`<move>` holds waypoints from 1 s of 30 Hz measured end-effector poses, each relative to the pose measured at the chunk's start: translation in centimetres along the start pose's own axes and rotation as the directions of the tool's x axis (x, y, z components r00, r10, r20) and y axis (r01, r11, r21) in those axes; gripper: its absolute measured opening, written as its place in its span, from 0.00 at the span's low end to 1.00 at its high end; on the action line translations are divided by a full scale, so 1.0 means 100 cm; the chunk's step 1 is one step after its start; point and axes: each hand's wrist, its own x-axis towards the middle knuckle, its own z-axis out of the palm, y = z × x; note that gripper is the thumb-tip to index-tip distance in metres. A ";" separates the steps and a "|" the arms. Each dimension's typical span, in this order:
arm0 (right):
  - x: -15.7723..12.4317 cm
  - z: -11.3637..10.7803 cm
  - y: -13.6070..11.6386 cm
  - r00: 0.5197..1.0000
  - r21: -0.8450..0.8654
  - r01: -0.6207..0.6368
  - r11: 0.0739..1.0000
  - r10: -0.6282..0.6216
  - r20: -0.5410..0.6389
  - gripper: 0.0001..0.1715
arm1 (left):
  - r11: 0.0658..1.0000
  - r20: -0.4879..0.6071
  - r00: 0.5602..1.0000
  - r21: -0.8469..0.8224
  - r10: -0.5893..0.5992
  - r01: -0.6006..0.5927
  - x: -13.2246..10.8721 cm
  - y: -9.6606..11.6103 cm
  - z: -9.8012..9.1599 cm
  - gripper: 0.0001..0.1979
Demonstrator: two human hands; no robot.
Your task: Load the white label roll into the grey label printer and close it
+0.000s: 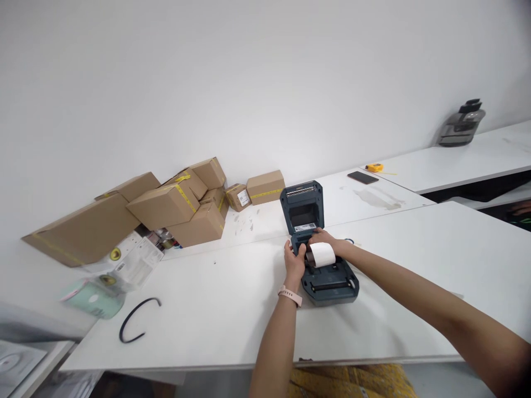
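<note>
A dark label printer (pixel 332 290) stands on the white table with its lid (pixel 302 207) raised. Inside it sits a roll of white paper (pixel 323 255), its loose end curving over the front. My left hand (pixel 295 260), with a pink watch band at the wrist, is at the printer's left side, its thumb bent in towards the roll. My right hand (pixel 326 239) reaches in behind the roll from the right, its fingers partly hidden by the paper and the housing. Both hands are closed around the roll's area; their exact contact is hard to see.
Cardboard boxes (pixel 166 207) are piled at the back left, near a mint green container (pixel 94 298) and plastic packs. A black headband (pixel 124 323) lies front left. Behind right are a phone (pixel 362 177), a yellow tape measure (pixel 374 167) and a dark bottle (pixel 461 127).
</note>
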 end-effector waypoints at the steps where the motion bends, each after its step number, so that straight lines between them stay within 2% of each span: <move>1: 0.001 0.001 0.000 1.000 -0.004 -0.006 1.000 0.006 0.002 0.20 | 1.000 0.006 1.000 -0.021 -0.006 0.006 0.001 -0.001 0.000 0.38; 8: 0.003 0.004 0.003 1.000 0.015 -0.021 1.000 0.021 -0.017 0.21 | 0.993 0.039 0.999 -0.117 0.012 -0.007 0.004 -0.006 0.002 0.35; 23: -0.007 -0.003 0.003 1.000 0.055 0.017 0.998 -0.017 -0.002 0.18 | 0.999 0.050 0.999 -0.034 0.009 -0.007 0.006 -0.009 0.003 0.32; 30: -0.010 -0.003 0.005 0.998 0.102 0.047 0.994 -0.042 -0.048 0.18 | 1.000 0.069 0.998 -0.021 -0.014 0.016 0.003 -0.004 0.001 0.33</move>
